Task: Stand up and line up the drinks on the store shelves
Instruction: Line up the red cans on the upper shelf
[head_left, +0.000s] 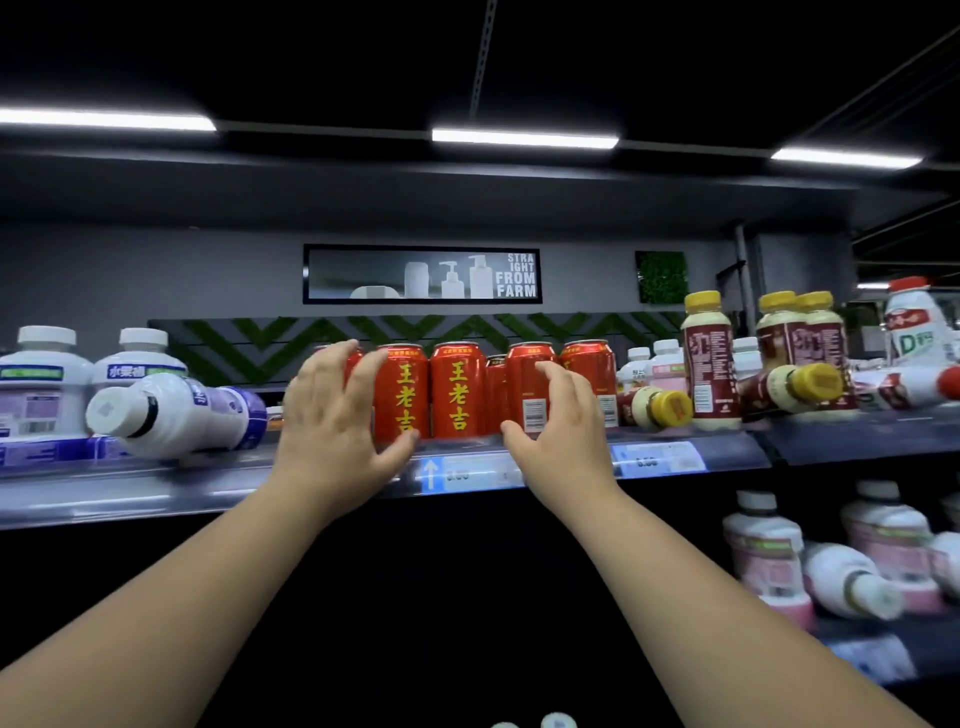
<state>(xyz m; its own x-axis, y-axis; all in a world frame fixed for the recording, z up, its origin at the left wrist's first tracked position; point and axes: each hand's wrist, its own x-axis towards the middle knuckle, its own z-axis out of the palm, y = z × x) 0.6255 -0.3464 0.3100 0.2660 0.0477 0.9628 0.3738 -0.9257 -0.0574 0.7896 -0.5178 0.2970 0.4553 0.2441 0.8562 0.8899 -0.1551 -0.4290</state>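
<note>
Top shelf (156, 483), ctr: row of red Wanglaoji cans (457, 389) is standing upright at the front edge, sides touching; one more can is sitting further back, between the 3rd and 4th.

L hand (337, 421) is resting on the leftmost can w/ fingers spread and fairly straight, thumb touching the base of the 2nd can; not gripping.

R hand (561, 421) is curling its fingers round the barcode-side can (530, 384), thumb at the can's base.

Left of the row: a white purple-label bottle (171, 415) is lying on its side, cap toward the camera, w/ two upright white bottles (47, 384) standing behind it.

Right of the row: yellow-cap bottles (709, 358) are standing, w/ two more lying (660, 408) among them.

Price tag (457, 475) on the shelf front is showing too blurred to read.

Lower shelf, right: pink-label bottles (763, 551) are standing, one lying across them.
</note>
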